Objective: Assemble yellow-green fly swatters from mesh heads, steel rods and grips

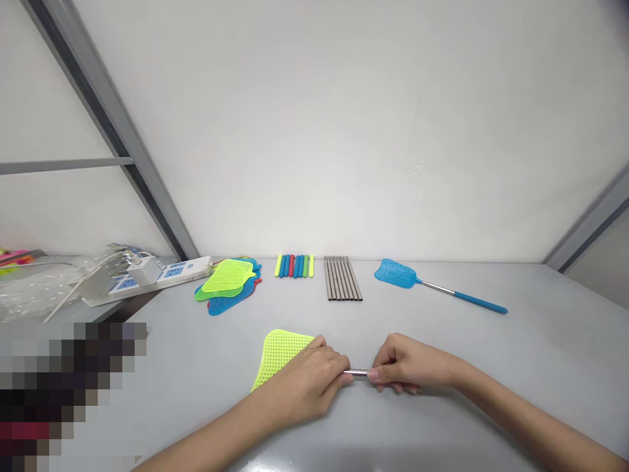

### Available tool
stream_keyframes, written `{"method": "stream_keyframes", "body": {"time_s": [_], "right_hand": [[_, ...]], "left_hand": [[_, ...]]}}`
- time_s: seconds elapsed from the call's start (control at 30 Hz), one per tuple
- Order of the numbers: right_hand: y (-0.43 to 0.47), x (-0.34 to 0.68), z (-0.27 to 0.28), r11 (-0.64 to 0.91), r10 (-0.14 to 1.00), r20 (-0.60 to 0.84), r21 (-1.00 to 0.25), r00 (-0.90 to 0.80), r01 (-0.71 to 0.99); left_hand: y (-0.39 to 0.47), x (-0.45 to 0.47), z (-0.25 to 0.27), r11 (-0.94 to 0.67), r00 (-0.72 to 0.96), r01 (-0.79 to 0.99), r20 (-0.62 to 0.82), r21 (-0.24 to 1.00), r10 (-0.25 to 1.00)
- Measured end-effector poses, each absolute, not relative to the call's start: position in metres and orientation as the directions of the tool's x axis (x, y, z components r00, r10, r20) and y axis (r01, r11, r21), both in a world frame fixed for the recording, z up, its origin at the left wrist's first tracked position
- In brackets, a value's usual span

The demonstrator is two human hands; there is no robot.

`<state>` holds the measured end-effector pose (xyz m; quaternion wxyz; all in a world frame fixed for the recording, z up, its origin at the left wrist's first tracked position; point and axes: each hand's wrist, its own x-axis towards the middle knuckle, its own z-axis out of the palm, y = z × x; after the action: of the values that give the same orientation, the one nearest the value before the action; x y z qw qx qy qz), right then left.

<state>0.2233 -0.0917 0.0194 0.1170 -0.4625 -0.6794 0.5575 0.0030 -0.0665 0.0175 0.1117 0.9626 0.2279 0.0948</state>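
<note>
Low over the table, a short stretch of silver metal rod [358, 372] shows between my two hands. My left hand [319, 373] is closed around its left part, beside a yellow fly swatter head [282, 354] with a mesh of small holes. Where rod and swatter head meet is hidden under that hand. With thumb and fingers, my right hand [405, 364] pinches the rod further right. Whatever lies inside the right palm cannot be seen.
Behind my hands lie a pile of swatter heads [228, 278], a row of coloured handles [293, 266], several metal tubes [343, 278] and a blue fly swatter [397, 274]. A power strip [181, 272] and clear plastic bags [44, 288] stand at the left.
</note>
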Motion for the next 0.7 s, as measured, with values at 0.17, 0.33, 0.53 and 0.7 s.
{"method": "stream_keyframes", "body": {"time_s": [0.17, 0.33, 0.53, 0.7], "right_hand": [[-0.092, 0.22, 0.019, -0.154, 0.712, -0.41, -0.883, -0.569, 0.444], [-0.093, 0.217, 0.02, -0.199, 0.689, -0.41, -0.9, -0.597, 0.389], [-0.095, 0.214, 0.02, -0.258, 0.669, -0.43, -0.899, -0.606, 0.353], [-0.095, 0.215, 0.022, -0.246, 0.642, -0.434, -0.898, -0.632, 0.366]], "left_hand": [[-0.068, 0.004, 0.021, -0.887, 0.882, 0.399, 0.165, 0.235, 0.44], [-0.069, 0.006, 0.021, -0.904, 0.894, 0.385, 0.167, 0.188, 0.416], [-0.075, 0.013, 0.02, -0.92, 0.91, 0.39, 0.14, 0.029, 0.39], [-0.077, 0.015, 0.019, -0.91, 0.909, 0.411, 0.053, 0.044, 0.413]]}}
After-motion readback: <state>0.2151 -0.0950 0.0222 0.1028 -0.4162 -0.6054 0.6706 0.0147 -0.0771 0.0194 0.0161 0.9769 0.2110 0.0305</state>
